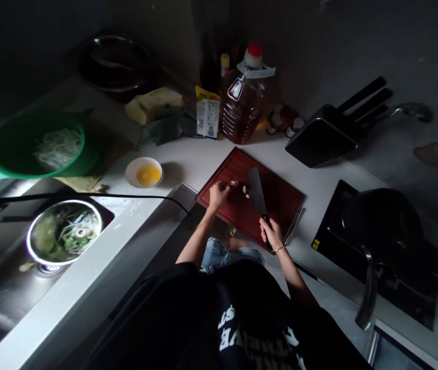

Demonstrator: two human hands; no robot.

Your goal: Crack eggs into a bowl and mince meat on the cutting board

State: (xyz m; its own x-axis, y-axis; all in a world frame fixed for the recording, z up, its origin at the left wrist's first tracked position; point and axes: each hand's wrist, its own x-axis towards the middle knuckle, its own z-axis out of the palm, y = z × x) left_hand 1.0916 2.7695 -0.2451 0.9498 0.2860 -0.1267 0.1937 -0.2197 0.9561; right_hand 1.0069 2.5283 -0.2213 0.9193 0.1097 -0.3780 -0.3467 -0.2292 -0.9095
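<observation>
My right hand [271,232] is wrapped shut around the handle of the cleaver [256,191], the broad blade lying out over the red cutting board [280,198]. My left hand [219,193] rests on the board just left of the blade, its grip pinched together on some small pale pieces [244,190] — garlic cloves, I think, though they are too small to be sure. They sit right against the blade's left side, between my fingertips and the steel.

That closeness is the main risk as I judge it. My left fingertips are just beside the edge, and if the pieces roll or skid under the blade, the cleaver could come down on a finger instead. The light is poor here, so I cannot read the edge clearly, which makes a misplaced cut more likely.

The board itself lies near the front edge of the worktop [188,159], angled to it. A hard press could shift it toward me or send a piece off the front.

1 small white bowl of beaten egg [144,172] stands well to the left of the board, apart from my left elbow's path unless I swing wide. The big oil bottle [244,105] stands behind the board near the wall, and the dark pan [381,218] sits to my right, near my knife arm — a wide draw back could knock it.
</observation>
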